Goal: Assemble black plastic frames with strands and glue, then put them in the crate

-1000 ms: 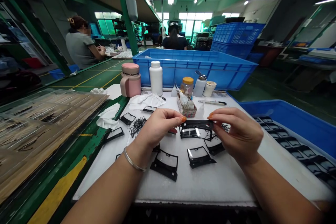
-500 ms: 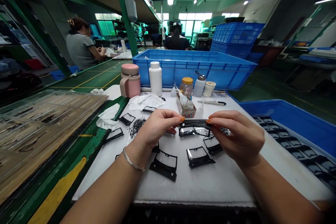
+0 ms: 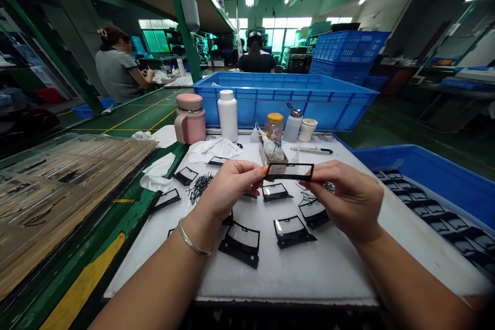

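Note:
Between my two hands, above the white work surface (image 3: 309, 273), is a black frame with a clear window (image 3: 290, 169). My left hand (image 3: 235, 185) pinches its left end, and the fingers of my right hand (image 3: 344, 193) are closed on its right end. Similar black frames lie below: one (image 3: 275, 192) right under the held piece, one (image 3: 294, 230) nearer me, another (image 3: 240, 242) to the left. A further frame (image 3: 314, 212) is partly hidden by my right hand. Left of my left hand sits a pile of thin black strips (image 3: 201, 186).
At the back stand a pink mug (image 3: 190, 119), a white bottle (image 3: 228, 116), a yellow-lidded jar (image 3: 274, 126), a small box of tools (image 3: 266, 152) and a blue crate (image 3: 278, 105). A knife (image 3: 311, 150) lies near them. Another blue bin (image 3: 436, 170) holds several rows of frames at right. Two people sit beyond.
The held frame has been tilted, so its clear window now faces me instead of its edge. Both hands keep their hold at nearly the same place.

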`<state>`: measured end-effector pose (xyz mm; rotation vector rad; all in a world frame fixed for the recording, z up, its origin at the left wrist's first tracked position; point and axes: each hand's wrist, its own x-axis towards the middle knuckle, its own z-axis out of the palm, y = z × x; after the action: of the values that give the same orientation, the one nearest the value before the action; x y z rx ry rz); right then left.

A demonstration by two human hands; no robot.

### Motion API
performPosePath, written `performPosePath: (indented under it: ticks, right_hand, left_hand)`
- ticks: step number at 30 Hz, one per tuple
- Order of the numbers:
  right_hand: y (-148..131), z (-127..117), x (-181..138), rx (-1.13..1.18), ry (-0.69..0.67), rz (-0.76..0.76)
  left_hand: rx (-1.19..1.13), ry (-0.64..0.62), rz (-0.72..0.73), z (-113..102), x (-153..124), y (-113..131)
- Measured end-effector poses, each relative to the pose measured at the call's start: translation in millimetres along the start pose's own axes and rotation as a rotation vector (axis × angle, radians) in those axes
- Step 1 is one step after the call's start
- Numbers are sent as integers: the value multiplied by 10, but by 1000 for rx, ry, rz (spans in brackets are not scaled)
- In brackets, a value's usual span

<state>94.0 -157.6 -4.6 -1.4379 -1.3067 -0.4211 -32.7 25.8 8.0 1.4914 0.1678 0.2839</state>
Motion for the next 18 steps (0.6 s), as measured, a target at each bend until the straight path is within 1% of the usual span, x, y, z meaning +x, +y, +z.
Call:
performPosePath:
  ticks: [6,9,11,13,15,17,18]
  right_hand:
    - [-14,-8,7,28,-14,81]
    - [13,-12,12,114,-18,173]
    - [60,-10,23,212,13,257]
    - [121,-24,54,335,95,331]
    - [175,-90,112,427,214,375]
    - [204,-245,191,434,343,385]
    - [207,-361,231,426,416,387]
  left_hand:
    - [5,3,-1,0,1,-11]
    - [3,2,-8,0,4,-9]
    - [13,13,-15,-1,5,-4]
    - [31,36,-22,-1,6,0]
    - [46,71,-27,-2,10,-2]
    - [55,131,-34,-2,19,-11]
    - [71,158,-50,0,22,-17]
